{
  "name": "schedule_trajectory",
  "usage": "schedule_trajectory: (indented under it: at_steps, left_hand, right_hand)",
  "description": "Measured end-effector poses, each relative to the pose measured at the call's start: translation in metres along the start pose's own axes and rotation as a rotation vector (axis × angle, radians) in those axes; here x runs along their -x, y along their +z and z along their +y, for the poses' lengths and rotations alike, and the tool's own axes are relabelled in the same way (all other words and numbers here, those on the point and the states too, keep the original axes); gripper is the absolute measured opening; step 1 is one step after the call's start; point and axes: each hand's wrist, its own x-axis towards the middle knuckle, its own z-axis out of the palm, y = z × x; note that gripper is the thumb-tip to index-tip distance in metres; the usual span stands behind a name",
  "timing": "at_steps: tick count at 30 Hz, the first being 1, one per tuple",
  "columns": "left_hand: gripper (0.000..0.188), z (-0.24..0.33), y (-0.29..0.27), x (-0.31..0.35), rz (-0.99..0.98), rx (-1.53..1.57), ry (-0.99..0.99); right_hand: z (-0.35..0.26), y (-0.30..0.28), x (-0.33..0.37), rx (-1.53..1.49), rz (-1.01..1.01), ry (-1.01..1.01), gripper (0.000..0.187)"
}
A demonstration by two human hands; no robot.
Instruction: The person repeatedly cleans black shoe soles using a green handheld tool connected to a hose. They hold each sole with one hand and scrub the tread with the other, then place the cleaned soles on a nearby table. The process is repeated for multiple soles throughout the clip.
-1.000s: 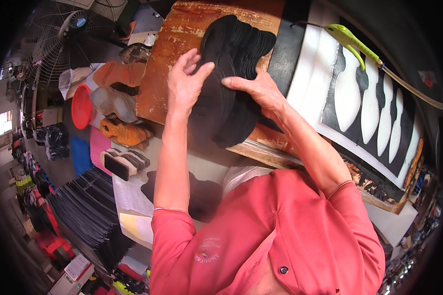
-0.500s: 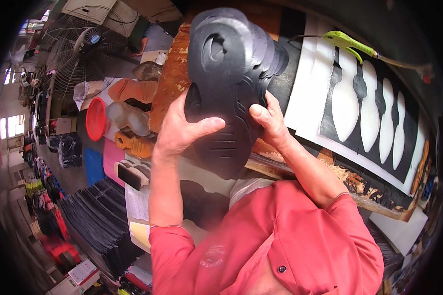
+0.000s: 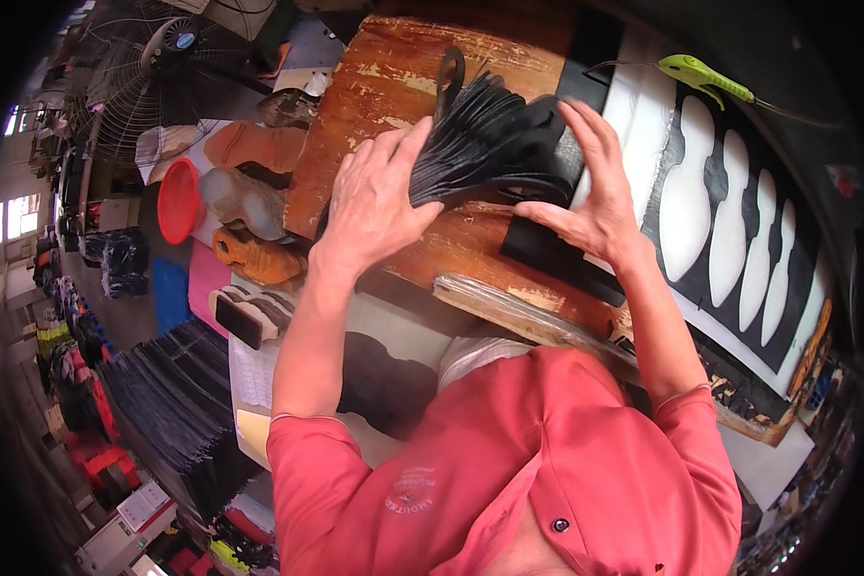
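A thick bundle of black shoe-insole-shaped sheets (image 3: 490, 144) is on edge over the worn wooden board, its layers fanned out. My left hand (image 3: 379, 197) is against the bundle's left side, where the layers squeeze together; its thumb points right, below them, and part of its grip is hidden. One loop-shaped sheet end sticks up above my left fingers. At the bundle's right end my right hand (image 3: 595, 187) is open, fingers and thumb spread wide around that end. Whether its fingertips touch the layers is hard to tell.
The wooden board (image 3: 346, 115) lies beneath. On the right are a black sheet with white pointed shapes (image 3: 686, 192) and a green-handled tool (image 3: 706, 77) with a cord. Foot-shaped forms (image 3: 245, 206), a red bowl (image 3: 179, 202), a phone (image 3: 238, 322) and a fan (image 3: 154, 91) stand left.
The black bundle, earlier held up flat-side toward me in both hands, has turned onto its edge, lower over the board. My right hand has let go and spread open.
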Motion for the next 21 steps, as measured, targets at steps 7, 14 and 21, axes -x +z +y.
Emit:
schedule_trajectory:
  at_steps: [7,14,21]
  left_hand:
    - [0.107,-0.002,-0.002,0.009,0.082,-0.149,-0.01]
    - [0.1,0.003,-0.009,0.007,0.03,0.001,-0.062]
    - [0.104,-0.003,-0.021,0.027,0.033,-0.072,-0.051]
  right_hand:
    - [0.062,0.032,-0.056,0.121,-0.267,-0.154,0.128]
    - [0.049,0.034,-0.113,-0.019,-0.665,-0.102,0.131]
    - [0.046,0.026,-0.085,0.176,-0.415,-0.234,0.128]
